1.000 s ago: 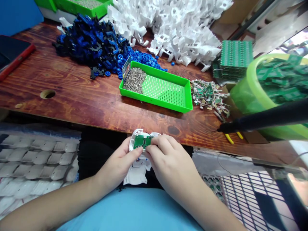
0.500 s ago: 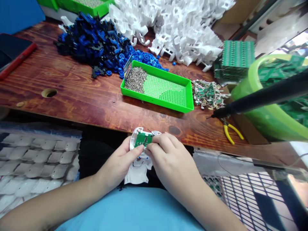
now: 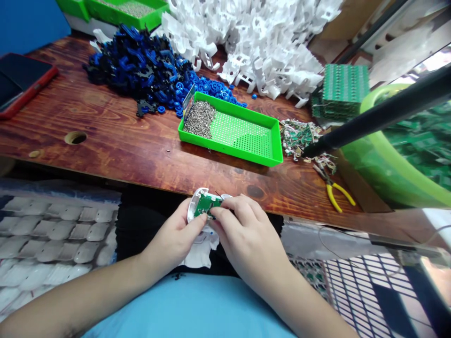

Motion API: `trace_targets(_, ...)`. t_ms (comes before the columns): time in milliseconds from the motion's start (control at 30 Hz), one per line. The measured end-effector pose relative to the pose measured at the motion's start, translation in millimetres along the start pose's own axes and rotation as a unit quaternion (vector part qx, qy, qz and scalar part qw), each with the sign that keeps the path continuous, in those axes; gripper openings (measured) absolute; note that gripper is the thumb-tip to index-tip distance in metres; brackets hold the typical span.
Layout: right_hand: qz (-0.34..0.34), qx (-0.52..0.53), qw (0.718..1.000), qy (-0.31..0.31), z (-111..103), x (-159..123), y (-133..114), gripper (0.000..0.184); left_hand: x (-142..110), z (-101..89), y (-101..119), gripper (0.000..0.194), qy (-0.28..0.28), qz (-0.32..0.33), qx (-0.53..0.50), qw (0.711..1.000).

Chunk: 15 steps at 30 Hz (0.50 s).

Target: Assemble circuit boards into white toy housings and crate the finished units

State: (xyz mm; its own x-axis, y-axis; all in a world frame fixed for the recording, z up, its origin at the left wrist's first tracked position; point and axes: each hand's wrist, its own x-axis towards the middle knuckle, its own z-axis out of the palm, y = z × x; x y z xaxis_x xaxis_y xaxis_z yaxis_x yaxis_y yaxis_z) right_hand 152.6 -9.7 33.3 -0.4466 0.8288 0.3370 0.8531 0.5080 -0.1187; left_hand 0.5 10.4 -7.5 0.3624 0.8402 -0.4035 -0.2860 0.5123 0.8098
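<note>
White plastic shell (image 3: 197, 202) with a small green circuit board (image 3: 207, 205) seated in its open face; thin dark wire pokes up at the board's 1 o'clock corner. Piece sits at the near edge of the wooden table (image 3: 116, 141), held just above the lap, with a white part (image 3: 200, 251) lying below it. At 12 o'clock from the shell, a green tray (image 3: 243, 152) with a heap of small screws (image 3: 200, 118) in its left end. At 11 o'clock, a pile of blue and black plastic parts (image 3: 141, 70); beyond the tray, a heap of white plastic parts (image 3: 253, 42). At 2 o'clock, a black tool (image 3: 373, 117) slants across the view, tip over a scatter of small boards (image 3: 299, 136); yellow-handled pliers (image 3: 334, 190) just below it; green bucket (image 3: 384, 164) behind. Red-cased phone (image 3: 24, 84) at 10 o'clock. Nothing blocks the view of the shell except the fingers. Left hand (image 3: 174, 237) curled around the shell's left side, thumb on the board's lower edge. Right hand (image 3: 246, 237) closed in a pinch, fingertips (image 3: 221, 209) pressing the board's right edge.
</note>
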Motion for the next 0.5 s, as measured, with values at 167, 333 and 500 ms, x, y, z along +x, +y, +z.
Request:
trace_targets(167, 0.215, 0.218, 0.948, 0.091, 4, -16, 12, 0.043, -4, 0.5, 1, 0.029, -0.020, -0.019, -0.003, 1.000)
trace_targets(333, 0.352, 0.557, 0.752, -0.019, 14, -26, 20, 0.039, -7, 0.1, -2, 0.032, -0.036, -0.020, -0.012, 0.999)
trace_targets(500, 0.391, 0.620, 0.680, -0.021, 14, -21, 12, 0.031, -13, 0.0, -4, 0.040, -0.058, -0.012, 0.017, 0.998)
